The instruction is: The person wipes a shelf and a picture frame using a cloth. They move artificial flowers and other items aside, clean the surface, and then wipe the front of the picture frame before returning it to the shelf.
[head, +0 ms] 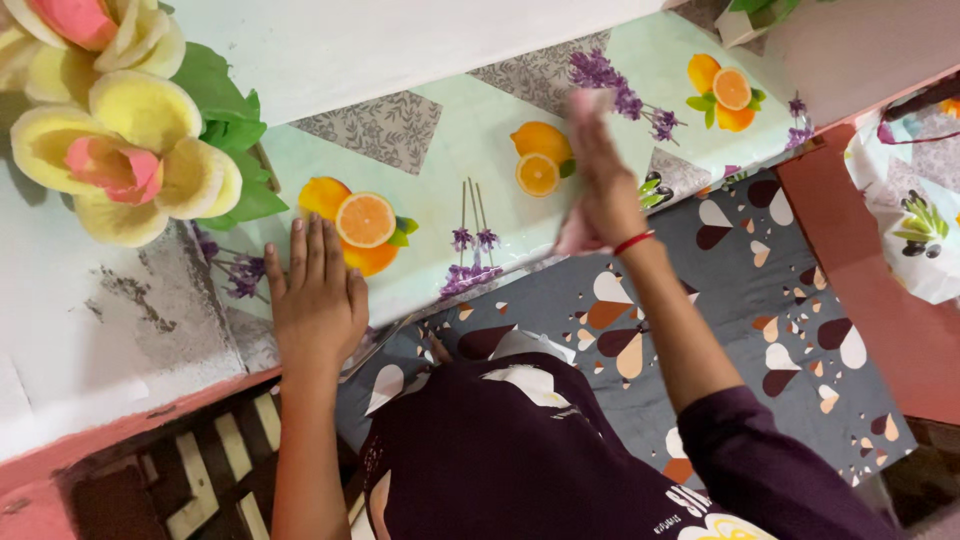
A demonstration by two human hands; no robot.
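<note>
Here, nearest the camera, the left hand (pixel 318 300) is lying flat with fingers spread, holding nothing, pressing the near edge of the tablecloth (pixel 440 150) just beside the printed orange slice (pixel 365 220). Farther along that edge, to the slice's right, the right hand (pixel 603 185) is gripping a pink cloth (pixel 578 235) edge-on against the tablecloth. The cloth is hanging lengthwise away from the body. Beyond the slice, to its left, yellow-pink flowers (pixel 125 150) are sitting.

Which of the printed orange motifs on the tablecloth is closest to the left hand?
The orange motif just right of the left hand's fingertips, almost touching them. The other two lie farther right, one beside the right hand, one near the far corner.
</note>
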